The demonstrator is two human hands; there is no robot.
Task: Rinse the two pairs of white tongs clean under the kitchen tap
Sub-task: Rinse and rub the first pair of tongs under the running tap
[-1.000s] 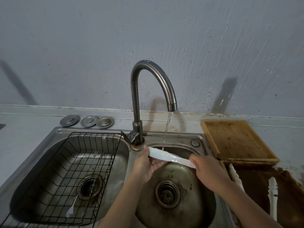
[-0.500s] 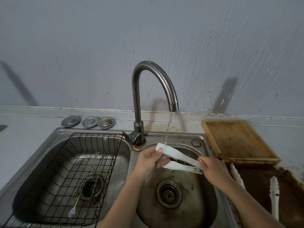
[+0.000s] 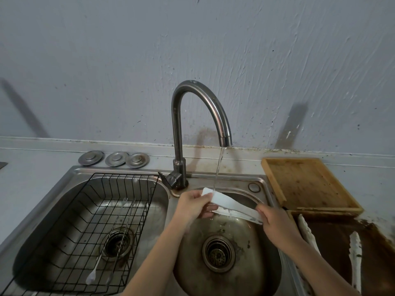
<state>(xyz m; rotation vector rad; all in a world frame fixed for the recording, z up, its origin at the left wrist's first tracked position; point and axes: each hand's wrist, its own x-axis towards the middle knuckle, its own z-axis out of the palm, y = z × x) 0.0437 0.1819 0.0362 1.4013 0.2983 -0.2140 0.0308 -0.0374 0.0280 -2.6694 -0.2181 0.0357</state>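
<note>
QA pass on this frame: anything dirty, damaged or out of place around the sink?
Yes. The second pair of white tongs lies on a dark, stained tray right of the sink, flecked with grime. Brown staining runs along the wall joint behind the tap. Three drain covers sit loose on the counter.

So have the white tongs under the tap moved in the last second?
Yes. The white tongs have risen slightly and turned: their left end is now higher, closer to the tap base, and the stream lands nearer that end than before.
</note>
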